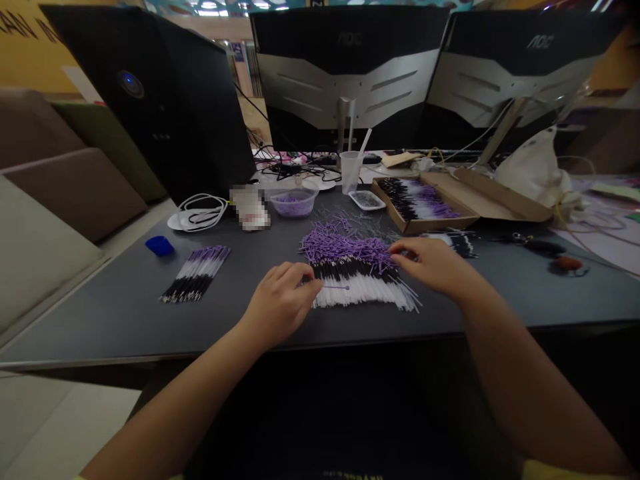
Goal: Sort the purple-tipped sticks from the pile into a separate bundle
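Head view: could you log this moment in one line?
left hand: holding thin purple stick | right hand: at purple pile | cardboard box: open

Stick pile on table, stick bundle left, box behind right, cup before monitor

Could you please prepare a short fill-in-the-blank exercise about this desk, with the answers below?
1. The pieces heaped beside the right hand are mainly ____ in colour.
2. A straw stands in the clear plastic ____.
3. The small container to the left of the left hand is ____ in colour.

Missing words: purple; cup; blue.
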`<state>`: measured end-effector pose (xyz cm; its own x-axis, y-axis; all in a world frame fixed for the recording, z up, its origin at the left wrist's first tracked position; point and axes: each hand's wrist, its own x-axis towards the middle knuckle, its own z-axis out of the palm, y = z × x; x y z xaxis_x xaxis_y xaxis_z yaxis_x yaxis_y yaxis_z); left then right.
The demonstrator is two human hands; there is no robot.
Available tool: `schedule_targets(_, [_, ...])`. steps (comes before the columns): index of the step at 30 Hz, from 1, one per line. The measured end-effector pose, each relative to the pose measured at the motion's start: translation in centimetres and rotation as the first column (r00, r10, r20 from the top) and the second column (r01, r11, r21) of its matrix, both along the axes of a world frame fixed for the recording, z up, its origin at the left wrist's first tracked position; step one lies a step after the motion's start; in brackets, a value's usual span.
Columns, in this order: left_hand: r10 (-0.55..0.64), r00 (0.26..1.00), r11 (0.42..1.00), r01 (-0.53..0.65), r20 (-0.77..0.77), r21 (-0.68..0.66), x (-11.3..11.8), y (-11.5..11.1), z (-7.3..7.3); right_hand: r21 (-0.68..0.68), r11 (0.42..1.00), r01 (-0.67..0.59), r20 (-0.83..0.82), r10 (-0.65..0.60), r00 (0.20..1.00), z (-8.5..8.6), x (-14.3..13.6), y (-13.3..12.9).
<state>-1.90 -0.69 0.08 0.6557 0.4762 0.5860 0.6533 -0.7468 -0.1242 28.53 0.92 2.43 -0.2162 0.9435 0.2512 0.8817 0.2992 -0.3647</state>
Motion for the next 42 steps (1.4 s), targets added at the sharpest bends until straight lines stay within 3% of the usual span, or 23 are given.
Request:
schedule_targets(3, [0.033,0.999,0.998,-0.034,0.014,0.059,0.0,0.1,-0.2,-0.041,0.994,0.102,0.207,-0.091,0.974,-0.8,2.3,1.3])
schedule_targets(5, [-0.026,0.999,0.999,0.027,-0.030,0.042,-0.1,0.5,-0.5,-0.101,0.987,0.128,0.274,-0.096,0.957,-1.7,3.1,2.0])
schedule_targets(9, [-0.145,0.980,0.987,0.153,-0.134,0.045,-0.5,1.6,-1.7,-0.154,0.981,0.117,0.318,-0.063,0.946,-3.3,3.7,3.2])
schedule_targets(13, [-0.146,0.983,0.987,0.152,-0.112,0.054,-0.7,2.0,-2.4,-0.160,0.984,0.076,0.314,-0.023,0.949,-4.1,3.9,3.9])
schedule_targets(22, [-0.140,0.985,0.990,0.142,-0.100,0.006,-0.8,1.9,-2.6,-0.120,0.989,0.086,0.302,-0.046,0.952,-4.0,3.8,3.6])
schedule_targets(26, [-0.140,0.985,0.990,0.140,-0.101,-0.011,-0.7,2.0,-2.7,-0.171,0.983,0.061,0.314,-0.004,0.950,-3.8,3.6,3.4])
schedule_targets(42, [-0.144,0.984,0.990,0.144,-0.105,-0.006,-0.6,2.0,-2.8,-0.212,0.968,0.132,0.314,-0.061,0.948,-3.8,3.5,3.5])
